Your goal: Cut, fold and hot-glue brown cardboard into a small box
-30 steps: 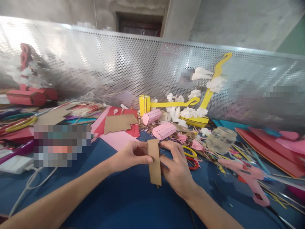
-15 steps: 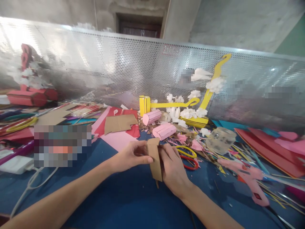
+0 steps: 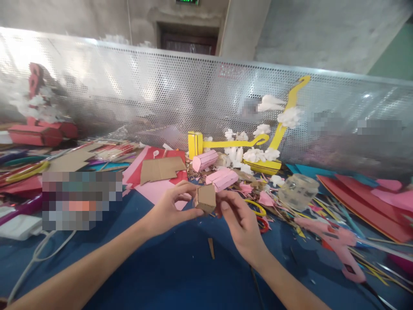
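A small brown cardboard box [image 3: 206,198] is held up over the blue table, one flat face turned toward me. My left hand [image 3: 174,207] pinches its left side, thumb below and fingers behind. At the right side, the fingers of my right hand [image 3: 240,221] are bent in against the box's edge; their tips are partly hidden. A thin cardboard strip [image 3: 211,248] lies on the table below. Just beyond the box are two pink paper-covered blocks, a nearer one [image 3: 222,179] and a farther one [image 3: 205,160].
Yellow-and-red-handled scissors [image 3: 258,208] lie by my right hand. A pink glue gun [image 3: 338,245] with a cord is farther right, near a clear jar [image 3: 298,191]. Yellow cardboard pieces [image 3: 195,145] with white fluff stand before the perforated metal screen [image 3: 155,94]. Flat cardboard [image 3: 161,170] lies on coloured paper.
The cardboard box has been turned from a long upright side to a squarish face. My right hand has rotated, its thumb now showing. The strip beneath is more exposed.
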The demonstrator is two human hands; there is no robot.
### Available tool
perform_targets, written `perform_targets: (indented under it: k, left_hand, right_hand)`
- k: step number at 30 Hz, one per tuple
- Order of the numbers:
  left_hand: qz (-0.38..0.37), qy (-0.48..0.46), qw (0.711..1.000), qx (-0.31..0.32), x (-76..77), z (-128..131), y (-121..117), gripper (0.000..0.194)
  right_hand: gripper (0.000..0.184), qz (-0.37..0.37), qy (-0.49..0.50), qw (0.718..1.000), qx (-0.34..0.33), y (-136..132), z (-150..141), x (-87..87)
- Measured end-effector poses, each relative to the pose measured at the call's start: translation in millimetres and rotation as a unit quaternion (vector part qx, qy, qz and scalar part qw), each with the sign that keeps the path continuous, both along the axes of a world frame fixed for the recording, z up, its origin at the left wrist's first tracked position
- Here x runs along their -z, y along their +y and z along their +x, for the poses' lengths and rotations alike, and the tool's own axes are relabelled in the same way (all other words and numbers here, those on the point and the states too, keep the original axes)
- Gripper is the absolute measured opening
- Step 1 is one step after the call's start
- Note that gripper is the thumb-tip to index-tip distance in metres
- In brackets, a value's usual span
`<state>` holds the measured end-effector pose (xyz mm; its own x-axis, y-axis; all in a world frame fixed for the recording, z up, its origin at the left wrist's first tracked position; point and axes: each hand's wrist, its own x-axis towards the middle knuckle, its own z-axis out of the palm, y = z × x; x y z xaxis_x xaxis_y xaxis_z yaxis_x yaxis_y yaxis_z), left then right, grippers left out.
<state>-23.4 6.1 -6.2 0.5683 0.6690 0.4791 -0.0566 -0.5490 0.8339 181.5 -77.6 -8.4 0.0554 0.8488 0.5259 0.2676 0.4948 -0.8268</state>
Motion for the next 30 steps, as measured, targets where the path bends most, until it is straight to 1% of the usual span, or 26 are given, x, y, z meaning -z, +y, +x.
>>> perform_targets:
  k: [3,6,8,10,12,14,15,17,18,20,22,23,25,26,27,28,30]
  left_hand:
    - [0.071,0.011,0.997,-0.037,1.4,0.8,-2.7,0.046]
    - [0.125,0.029,0.989,-0.067,1.5,0.2,-5.6,0.055]
    - [0.136,0.043,0.987,-0.075,1.0,-0.5,-7.1,0.056]
    - [0.13,0.058,0.987,-0.072,0.5,-0.8,-8.3,0.052]
    - [0.109,0.064,0.99,-0.068,0.3,-0.4,-8.9,0.048]
    - [0.066,0.05,0.994,-0.071,0.4,0.4,-8.1,0.045]
    - [0.035,0.033,0.997,-0.067,0.4,0.9,-7.1,0.045]
    - [-0.046,-0.021,0.998,-0.049,0.2,1.6,-4.3,0.041]
    - [-0.091,-0.051,0.994,-0.039,-0.1,1.9,-2.6,0.039]
    - [-0.182,-0.108,0.977,-0.034,-1.2,2.2,0.6,0.038]
    - [-0.279,-0.16,0.946,-0.048,-3.0,2.5,3.2,0.038]
    - [-0.336,-0.181,0.923,-0.052,-4.2,2.6,4.1,0.037]
    - [-0.444,-0.215,0.868,-0.058,-7.3,2.6,5.4,0.031]
    - [-0.483,-0.225,0.844,-0.061,-9.2,2.3,5.8,0.027]
    - [-0.509,-0.231,0.827,-0.064,-11.3,1.8,6.3,0.023]
    - [-0.524,-0.234,0.816,-0.065,-13.4,1.0,6.9,0.021]
    - [-0.542,-0.234,0.805,-0.061,-17.1,-0.9,8.3,0.02]
  right_hand:
    - [0.026,-0.013,0.032,0.999,-0.019,-1.0,-1.0,-1.2]
    - [0.026,-0.027,0.035,0.999,-0.022,0.2,0.6,-2.6]
    - [0.028,-0.039,0.022,0.999,-0.027,1.2,0.4,-3.0]
    - [0.033,-0.05,0.001,0.998,-0.028,2.4,-1.1,-2.6]
    - [0.037,-0.057,-0.041,0.998,0.002,4.5,-1.1,-2.3]
    - [0.039,-0.06,-0.089,0.993,0.057,8.6,5.1,-3.4]
    - [0.04,-0.064,-0.114,0.987,0.089,11.3,11.8,-4.7]
    - [0.039,-0.077,-0.152,0.977,0.131,17.0,32.5,-8.4]
    - [0.037,-0.091,-0.194,0.966,0.144,19.3,45.5,-10.2]
    - [0.023,-0.121,-0.26,0.946,0.149,21.4,72.8,-12.0]
    - [0.011,-0.162,-0.324,0.922,0.136,20.2,95.3,-10.3]
    - [0.008,-0.181,-0.349,0.911,0.125,18.9,103.2,-8.2]
    - [0.009,-0.205,-0.388,0.892,0.11,16.6,112.2,-3.0]
    - [0.011,-0.213,-0.402,0.885,0.102,16.0,113.9,-0.8]
    - [0.014,-0.219,-0.413,0.879,0.096,15.7,114.6,0.5]
    - [0.015,-0.224,-0.422,0.874,0.091,15.5,114.7,0.8]
    - [0.016,-0.234,-0.429,0.868,0.092,14.6,114.8,-2.8]
